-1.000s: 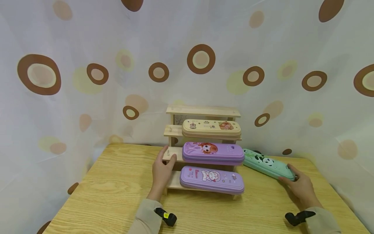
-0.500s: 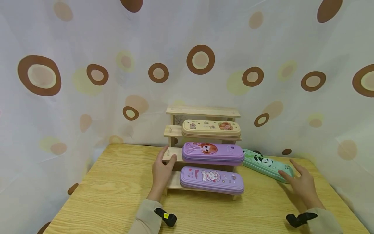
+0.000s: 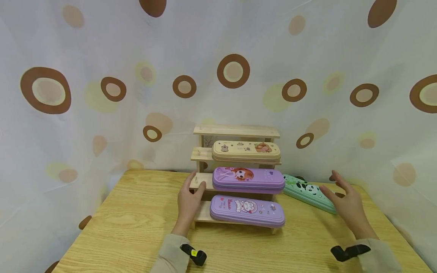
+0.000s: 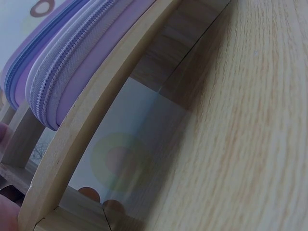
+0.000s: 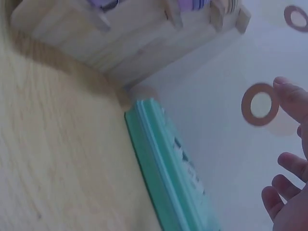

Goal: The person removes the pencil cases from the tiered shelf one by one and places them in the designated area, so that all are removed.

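My left hand [image 3: 188, 201] holds the left end of a stepped wooden rack [image 3: 203, 181], thumb and fingers at the second tier from the bottom. A lilac pencil case with a bunny [image 3: 246, 211] lies on the lowest tier. Above it sit a purple pencil case with a red-haired girl [image 3: 249, 179] and a cream pencil case [image 3: 246, 151]. Right of the rack, a mint-green panda pencil case [image 3: 308, 192] lies slantwise on the table. My right hand [image 3: 349, 206] hovers over its right end, fingers spread apart; the right wrist view shows them away from the case [image 5: 163, 168].
The rack's top tier [image 3: 237, 131] is bare wood. Behind the wooden table [image 3: 136, 220] hangs a pale curtain with brown circles [image 3: 153, 76], close to the table's back and right edges.
My right hand has let go of the mint-green pencil case's right end and risen above it. That case stays on the table, and my left hand remains at the rack.
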Tool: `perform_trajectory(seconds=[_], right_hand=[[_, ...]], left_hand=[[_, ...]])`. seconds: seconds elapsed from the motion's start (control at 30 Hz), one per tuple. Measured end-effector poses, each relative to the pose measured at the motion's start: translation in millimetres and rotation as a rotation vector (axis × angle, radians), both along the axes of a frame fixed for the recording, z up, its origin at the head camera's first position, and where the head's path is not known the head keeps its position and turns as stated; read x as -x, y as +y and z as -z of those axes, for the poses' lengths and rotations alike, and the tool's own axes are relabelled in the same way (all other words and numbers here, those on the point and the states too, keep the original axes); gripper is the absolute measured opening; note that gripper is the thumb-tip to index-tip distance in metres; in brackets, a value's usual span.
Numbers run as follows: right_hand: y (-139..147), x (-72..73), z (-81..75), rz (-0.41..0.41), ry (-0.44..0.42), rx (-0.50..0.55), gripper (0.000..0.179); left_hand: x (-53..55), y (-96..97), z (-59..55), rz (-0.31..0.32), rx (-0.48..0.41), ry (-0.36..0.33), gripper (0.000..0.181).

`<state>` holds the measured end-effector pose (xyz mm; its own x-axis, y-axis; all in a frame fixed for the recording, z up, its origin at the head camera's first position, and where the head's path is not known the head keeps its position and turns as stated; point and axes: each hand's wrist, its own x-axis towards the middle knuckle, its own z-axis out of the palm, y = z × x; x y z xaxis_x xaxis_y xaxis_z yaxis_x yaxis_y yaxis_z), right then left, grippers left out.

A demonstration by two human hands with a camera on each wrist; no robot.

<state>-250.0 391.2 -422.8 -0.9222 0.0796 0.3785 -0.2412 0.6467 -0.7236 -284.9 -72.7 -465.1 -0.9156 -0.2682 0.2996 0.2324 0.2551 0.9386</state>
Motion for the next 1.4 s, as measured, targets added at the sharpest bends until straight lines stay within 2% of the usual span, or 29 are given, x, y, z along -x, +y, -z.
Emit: perform_trajectory(seconds=[0.33,0.5,0.67,0.97,1.4], right_hand=[[-35.6,6.5,-33.0,-0.064,0.082,0.028,0.072],[-52.2,9.9,-45.6,-0.101,0.108,0.01,0.071],[-68.9,18.9,-54.9,-0.139,0.089,0.007,0.072],[-99.5,41.9,-60.6,-0.261,0.053,0.01,0.076],[-128.9,65.0,-64.5,-0.293,-0.003,0.007,0.082]], left_hand=[[1.1,-0.7,1.5,-0.007,0.009,0.006,0.054],[1.7,-1.4,2.2,-0.005,0.012,0.011,0.054],[1.3,-1.6,2.3,-0.001,0.014,0.022,0.054],[2.6,-1.7,1.7,0.0,0.004,0.024,0.054],[1.8,0.1,0.7,-0.003,0.007,0.034,0.055]])
